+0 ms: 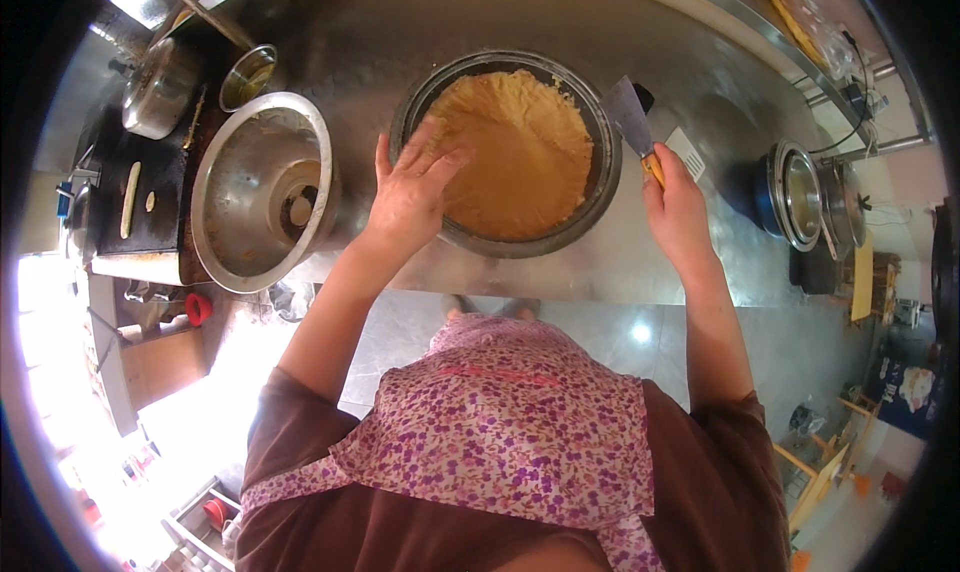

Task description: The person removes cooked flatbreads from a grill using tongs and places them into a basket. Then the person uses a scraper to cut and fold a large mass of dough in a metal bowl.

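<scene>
A wide, dark-rimmed round pan [510, 248] stands before me on a stainless steel counter, holding a yellow-brown dough-like mass [517, 167]. My left hand [412, 186] is at the pan's left side, fingers spread over the edge of the mass and slightly blurred; whether the fingertips touch it I cannot tell. My right hand [675, 204] grips the wood-coloured handle of a metal scraper [628, 118] at the pan's right side, its blade pointing up and left over the rim. Beside it on the counter lies a white slotted piece [686, 152].
At left are a large steel bowl [204, 197], a smaller bowl of yellowish liquid [231, 84], a lidded pot [157, 96] and a dark griddle [161, 174] bearing a dough strip [131, 197]. Stacked metal bowls [799, 197] stand at right. The counter's front edge runs before my apron.
</scene>
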Available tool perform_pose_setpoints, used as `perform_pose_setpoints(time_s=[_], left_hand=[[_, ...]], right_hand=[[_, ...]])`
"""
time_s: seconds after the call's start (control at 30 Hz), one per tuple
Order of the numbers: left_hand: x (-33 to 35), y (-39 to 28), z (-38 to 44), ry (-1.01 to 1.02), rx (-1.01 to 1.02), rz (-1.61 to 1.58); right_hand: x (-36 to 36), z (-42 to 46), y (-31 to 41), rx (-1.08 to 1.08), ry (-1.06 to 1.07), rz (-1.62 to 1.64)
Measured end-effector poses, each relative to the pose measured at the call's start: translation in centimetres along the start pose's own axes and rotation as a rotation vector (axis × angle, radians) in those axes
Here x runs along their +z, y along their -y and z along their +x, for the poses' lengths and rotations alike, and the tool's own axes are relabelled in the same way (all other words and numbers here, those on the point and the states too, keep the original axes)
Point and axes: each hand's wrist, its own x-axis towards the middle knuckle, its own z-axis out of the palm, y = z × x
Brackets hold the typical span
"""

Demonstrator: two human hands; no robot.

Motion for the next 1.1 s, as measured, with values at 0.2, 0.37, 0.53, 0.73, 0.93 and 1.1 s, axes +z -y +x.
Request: perform_pose_setpoints(time_s=[0.2, 0.37, 0.53, 0.73, 0.93, 1.1], left_hand=[[0.0, 0.7, 0.1, -0.182, -0.103, -0.105], [1.0, 2.5, 1.7, -0.234, -0.131, -0.135], [2.9, 4.3, 2.2, -0.292, -0.173, -0.189], [5.9, 5.7, 1.1, -0.358, -0.302, -0.561], [5.8, 5.9, 1.1, -0.344, -0.276, -0.592], [6.1, 6.0, 1.0, -0.369, -0.262, -0.603]], right_hand=[[0.6, -1.8, 1.1, 0.09, 0.04, -0.163], [1.7, -2.6, 3.9, 0.207, 0.045, -0.247], [3.4, -1.1, 5.6, 0.325, 0.097, -0.284], [5.5, 1.1, 5.6, 0.303, 0.064, -0.307], [7.2, 3.5, 4.4, 0.254, 0.014, -0.296], [7.2, 5.1, 4.4, 0.239, 0.046, -0.276]])
